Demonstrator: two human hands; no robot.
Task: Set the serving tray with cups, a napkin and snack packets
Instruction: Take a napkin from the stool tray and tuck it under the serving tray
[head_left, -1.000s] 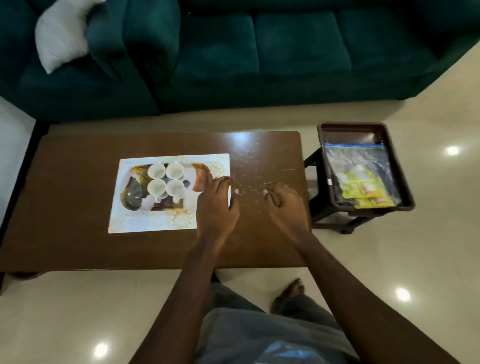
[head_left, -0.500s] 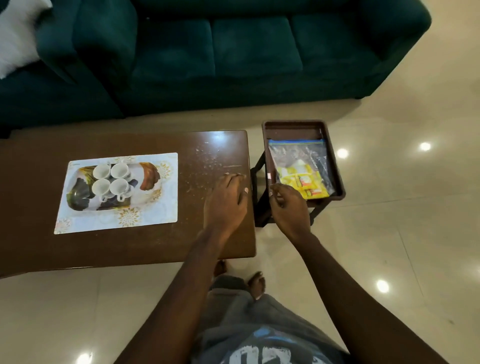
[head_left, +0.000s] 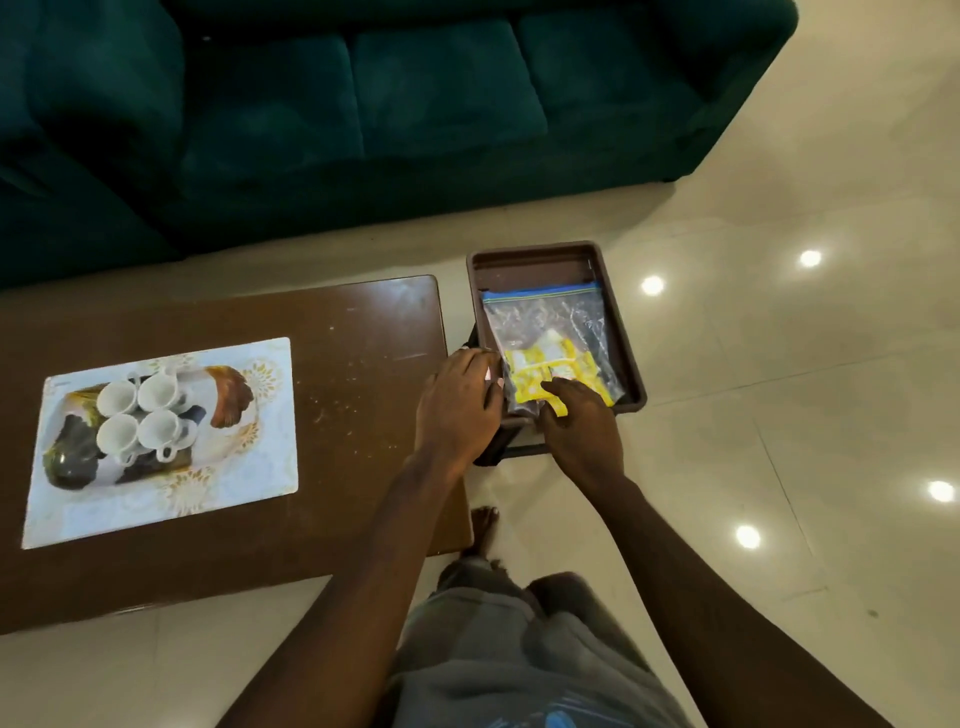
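Note:
A clear zip bag (head_left: 545, 317) with yellow snack packets (head_left: 550, 364) inside lies in a brown plastic tray (head_left: 626, 338) on a dark stool beside the table. My left hand (head_left: 460, 410) curls its fingers over the bag's near left edge. My right hand (head_left: 582, 423) pinches the bag's near end, over the yellow packets. At the left, a patterned serving tray (head_left: 231, 400) carries several white cups (head_left: 140, 415) set close together. No napkin is in view.
The serving tray sits on a pale floral placemat (head_left: 244, 493) on the brown wooden table (head_left: 363, 338), which is speckled with crumbs. A dark green sofa (head_left: 415, 104) runs along the back. Glossy tiled floor (head_left: 779, 415) surrounds the stool, and my bare foot (head_left: 483, 525) is below it.
Both hands left the tabletop and moved right to the brown tray, where they now hold the zip bag. The view has swung right with them.

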